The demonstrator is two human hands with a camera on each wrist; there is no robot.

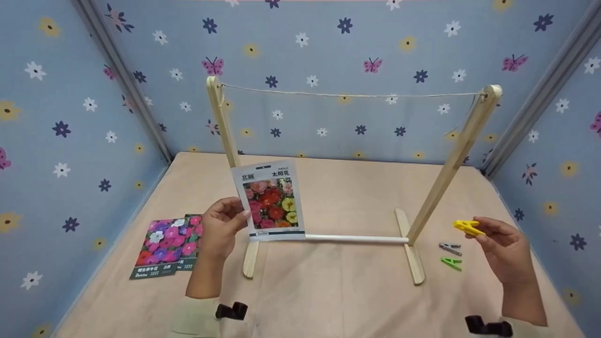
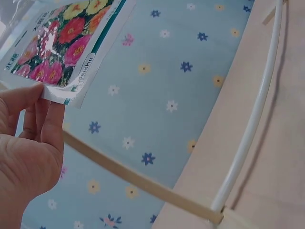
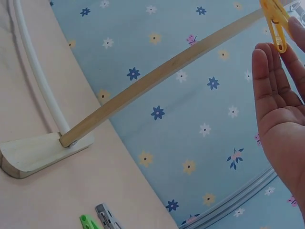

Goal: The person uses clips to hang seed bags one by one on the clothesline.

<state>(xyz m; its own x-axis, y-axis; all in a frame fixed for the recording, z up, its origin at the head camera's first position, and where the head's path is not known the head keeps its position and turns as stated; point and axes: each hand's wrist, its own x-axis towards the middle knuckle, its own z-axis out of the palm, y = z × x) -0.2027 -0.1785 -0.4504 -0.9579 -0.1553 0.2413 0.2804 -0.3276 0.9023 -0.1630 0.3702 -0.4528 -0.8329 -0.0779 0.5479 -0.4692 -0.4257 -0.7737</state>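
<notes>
My left hand (image 1: 223, 230) pinches the lower left edge of a white seed packet (image 1: 270, 202) printed with red, pink and yellow flowers. The packet stands upright in front of the rack's left post. In the left wrist view, thumb and fingers hold the packet (image 2: 62, 47) near its corner. On the right, my right hand (image 1: 507, 249) pinches a yellow clothespin (image 1: 467, 227) by its handle end, above the table. A string (image 1: 357, 96) runs between the tops of two wooden posts (image 1: 455, 164), over both hands.
Two more flower seed packets (image 1: 159, 246) lie overlapping on the table at left, partly behind my left forearm. A grey clothespin (image 1: 450, 248) and a green clothespin (image 1: 451, 264) lie near the right foot. A white bar (image 1: 357, 239) joins the rack's feet. Patterned walls surround the table.
</notes>
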